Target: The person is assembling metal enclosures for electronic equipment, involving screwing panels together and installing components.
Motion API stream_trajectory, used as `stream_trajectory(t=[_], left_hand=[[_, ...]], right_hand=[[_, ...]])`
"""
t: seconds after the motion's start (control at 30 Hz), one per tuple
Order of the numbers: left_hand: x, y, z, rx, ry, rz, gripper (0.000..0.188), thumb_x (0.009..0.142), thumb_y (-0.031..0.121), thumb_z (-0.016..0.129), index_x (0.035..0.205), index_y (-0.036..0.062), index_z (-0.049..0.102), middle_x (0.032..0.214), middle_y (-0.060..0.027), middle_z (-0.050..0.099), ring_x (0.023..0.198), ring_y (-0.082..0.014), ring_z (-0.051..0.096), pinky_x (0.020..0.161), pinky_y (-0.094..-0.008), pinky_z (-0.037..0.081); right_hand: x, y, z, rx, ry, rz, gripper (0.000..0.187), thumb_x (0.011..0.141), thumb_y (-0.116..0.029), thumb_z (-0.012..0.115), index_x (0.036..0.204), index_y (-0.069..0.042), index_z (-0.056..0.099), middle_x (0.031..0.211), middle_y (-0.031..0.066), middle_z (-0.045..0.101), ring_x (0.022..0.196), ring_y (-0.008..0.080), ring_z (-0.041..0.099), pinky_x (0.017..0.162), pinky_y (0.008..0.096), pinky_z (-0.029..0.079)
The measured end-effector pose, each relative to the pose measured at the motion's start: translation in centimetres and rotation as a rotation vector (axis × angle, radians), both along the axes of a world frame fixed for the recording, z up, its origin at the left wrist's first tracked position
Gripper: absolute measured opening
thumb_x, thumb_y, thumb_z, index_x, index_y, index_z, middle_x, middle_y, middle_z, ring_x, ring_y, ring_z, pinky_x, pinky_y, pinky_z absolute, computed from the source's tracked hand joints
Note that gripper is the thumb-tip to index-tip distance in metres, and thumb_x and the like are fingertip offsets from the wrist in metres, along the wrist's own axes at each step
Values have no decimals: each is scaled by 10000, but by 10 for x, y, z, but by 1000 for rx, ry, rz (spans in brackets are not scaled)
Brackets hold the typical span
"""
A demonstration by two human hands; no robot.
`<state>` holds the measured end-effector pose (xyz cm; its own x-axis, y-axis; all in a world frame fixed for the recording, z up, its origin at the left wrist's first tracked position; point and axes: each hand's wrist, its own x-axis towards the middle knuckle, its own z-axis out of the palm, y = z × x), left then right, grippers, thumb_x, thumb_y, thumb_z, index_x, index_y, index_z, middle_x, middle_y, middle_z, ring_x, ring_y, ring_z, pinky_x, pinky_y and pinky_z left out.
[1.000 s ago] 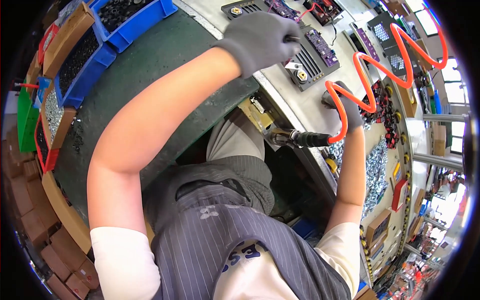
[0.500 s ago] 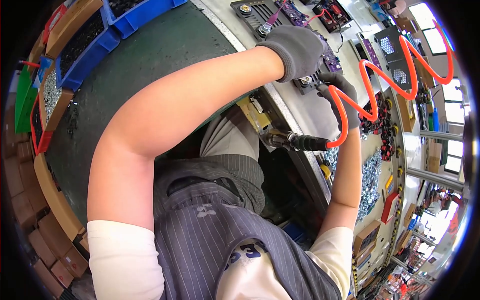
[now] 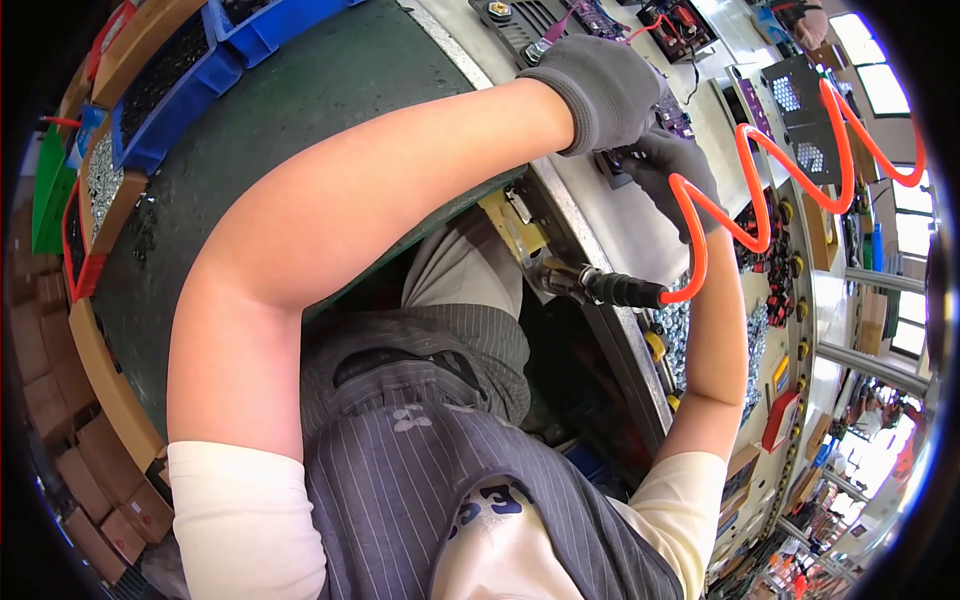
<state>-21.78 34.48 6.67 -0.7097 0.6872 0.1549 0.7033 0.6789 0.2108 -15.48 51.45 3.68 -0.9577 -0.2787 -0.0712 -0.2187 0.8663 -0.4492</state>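
My left hand (image 3: 603, 92), in a grey knit glove, is curled over a black part with a purple circuit board (image 3: 675, 118) beside it. Its fingertips are hidden, and what they hold cannot be made out. Close below it is my right hand (image 3: 672, 175), also gloved, its fingers bent in toward the black part (image 3: 612, 165). Whatever lies between those fingers is too small to name. A black ribbed housing (image 3: 520, 30) with brass-coloured fittings sits just beyond my left hand. In front of my right forearm hangs a coiled orange air hose (image 3: 765, 215).
The hose ends at a black connector (image 3: 630, 290) on the bench edge (image 3: 570, 205). Blue bins (image 3: 185, 110) of dark parts stand far left, beside a cardboard box of screws (image 3: 103, 185). Loose silvery hardware (image 3: 675, 340) lies near my right forearm. Another person's hand (image 3: 808, 25) shows top right.
My right hand has moved up and closer to my left hand, its fingers now further over the black part. My left hand has shifted slightly right and up. The hose has swung right.
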Motion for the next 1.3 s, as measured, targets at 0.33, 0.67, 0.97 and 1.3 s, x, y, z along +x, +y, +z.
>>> stream_trajectory(t=[0.33, 0.67, 0.97, 1.3], left_hand=[[3, 1, 3, -15, 20, -42, 205, 855, 274, 530, 974, 149, 640, 911, -80, 652, 864, -265, 637, 740, -419, 494], [4, 4, 3, -50, 7, -36, 208, 853, 259, 533, 986, 137, 638, 917, -91, 650, 880, -271, 637, 758, -419, 491], [-2, -17, -1, 65, -18, -21, 303, 843, 250, 528, 1116, 124, 568, 1001, -104, 628, 914, -290, 616, 790, -419, 485], [-21, -118, -54, 145, 156, 80, 481, 753, 229, 653, 1203, 123, 521, 1049, -138, 564, 990, -314, 536, 857, -396, 447]], right_hand=[[-13, -23, 27, 258, -209, -269, 315, 774, -187, 675, 1030, -6, 649, 805, 113, 673, 692, 224, 617, 688, 346, 485], [-12, -30, 34, 341, -224, -338, 274, 777, -192, 671, 988, -17, 671, 785, 65, 671, 631, 123, 571, 621, 305, 476], [-16, -35, 35, 461, -217, -422, 274, 752, -277, 673, 913, -55, 676, 767, 144, 642, 685, 255, 622, 653, 361, 484], [11, -11, -9, 320, 101, -286, 231, 724, -331, 616, 735, -105, 665, 712, 137, 640, 674, 313, 617, 616, 422, 471]])
